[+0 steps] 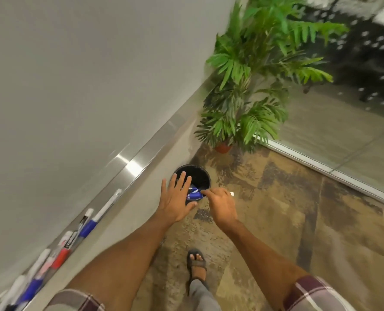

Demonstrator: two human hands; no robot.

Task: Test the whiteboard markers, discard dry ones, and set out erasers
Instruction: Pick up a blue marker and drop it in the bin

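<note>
marker [194,195] axis L–R (blue end over bin [200,168]) | R hand [222,205] pinches it | L hand [175,200] fingers spread

Head-worn camera looks steeply down, close above the bin [197,173].

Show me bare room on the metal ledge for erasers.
Free: the silver metal ledge from the farthest blue-and-white marker up toward the green potted plant. Crowded: its near end, packed with red and blue markers.
</note>
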